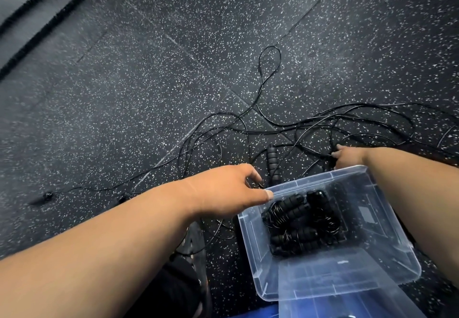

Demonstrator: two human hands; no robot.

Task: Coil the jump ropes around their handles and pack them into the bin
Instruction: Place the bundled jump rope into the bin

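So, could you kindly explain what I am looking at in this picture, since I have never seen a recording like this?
There is no machine here: a person wears a wide-angle camera on the head, so the single picture looks down past both bare forearms at a dark speckled floor. Loose black jump ropes lie tangled on it, with one ribbed handle near the middle. A clear plastic bin sits at lower right and already holds several coiled ropes. The left hand reaches toward the cords beside the bin's corner, fingers curled, though whether it grips anything is hidden. The right hand reaches into the tangle beyond the bin; its grip is also unclear.
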